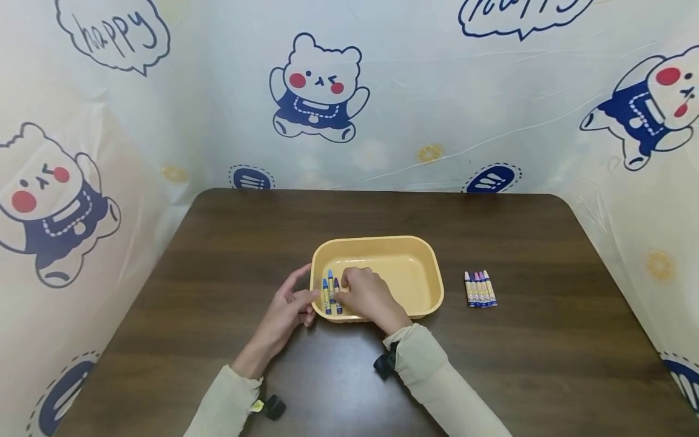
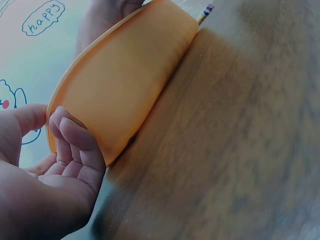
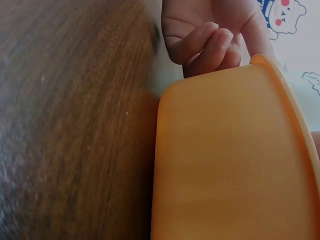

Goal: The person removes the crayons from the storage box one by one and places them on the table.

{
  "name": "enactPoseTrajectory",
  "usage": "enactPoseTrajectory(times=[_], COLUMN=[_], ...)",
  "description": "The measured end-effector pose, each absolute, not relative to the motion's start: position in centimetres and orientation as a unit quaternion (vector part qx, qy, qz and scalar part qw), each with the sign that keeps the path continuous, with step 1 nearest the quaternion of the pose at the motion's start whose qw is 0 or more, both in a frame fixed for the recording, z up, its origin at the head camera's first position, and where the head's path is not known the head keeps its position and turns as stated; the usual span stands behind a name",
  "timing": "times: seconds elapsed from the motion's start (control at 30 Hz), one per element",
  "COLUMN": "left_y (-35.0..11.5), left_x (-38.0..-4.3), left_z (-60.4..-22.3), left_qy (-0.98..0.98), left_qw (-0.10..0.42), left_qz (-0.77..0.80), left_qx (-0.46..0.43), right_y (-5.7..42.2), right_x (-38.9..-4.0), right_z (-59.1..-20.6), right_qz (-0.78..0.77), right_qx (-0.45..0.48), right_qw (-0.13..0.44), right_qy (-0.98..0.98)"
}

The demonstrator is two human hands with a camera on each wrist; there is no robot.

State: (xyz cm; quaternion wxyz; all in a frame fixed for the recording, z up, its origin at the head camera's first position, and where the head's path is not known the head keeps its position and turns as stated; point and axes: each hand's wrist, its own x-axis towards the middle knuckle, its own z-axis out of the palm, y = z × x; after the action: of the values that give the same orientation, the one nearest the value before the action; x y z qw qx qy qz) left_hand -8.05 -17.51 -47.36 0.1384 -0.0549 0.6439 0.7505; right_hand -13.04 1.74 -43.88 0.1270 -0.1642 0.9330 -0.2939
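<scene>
A yellow plastic tray [image 1: 382,243] stands on the table, with several crayons [image 1: 330,291] lying side by side in its left end. My left hand [image 1: 292,305] grips the tray's left edge, thumb at the rim. In the left wrist view, that hand's fingers [image 2: 77,140] are bent against the outer wall. My right hand [image 1: 371,297] reaches over the near rim into the tray. Its thumb and index finger pinch the rightmost, dark-tipped crayon [image 1: 338,308]. The tray wall [image 3: 235,160] hides most of this hand in the right wrist view.
To the right of the tray, several crayons [image 1: 480,289] lie in a neat row on the dark wooden table [image 1: 524,364]. A pale curtain [image 1: 393,121] with printed bears rises behind the table's far edge and at both sides.
</scene>
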Motion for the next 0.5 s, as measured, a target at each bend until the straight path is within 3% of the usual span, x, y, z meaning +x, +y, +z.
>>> enactPoseTrajectory(times=[0.5], left_y=[-17.62], left_x=[-8.10], left_z=[-47.31], left_qy=[0.645], left_qw=[0.141], left_qz=[0.748], left_qx=[-0.058], right_y=[1.51], right_x=[-13.01], right_z=[-43.74], right_qz=[-0.256], right_qx=[-0.164], right_qw=[0.105], right_qy=[0.947])
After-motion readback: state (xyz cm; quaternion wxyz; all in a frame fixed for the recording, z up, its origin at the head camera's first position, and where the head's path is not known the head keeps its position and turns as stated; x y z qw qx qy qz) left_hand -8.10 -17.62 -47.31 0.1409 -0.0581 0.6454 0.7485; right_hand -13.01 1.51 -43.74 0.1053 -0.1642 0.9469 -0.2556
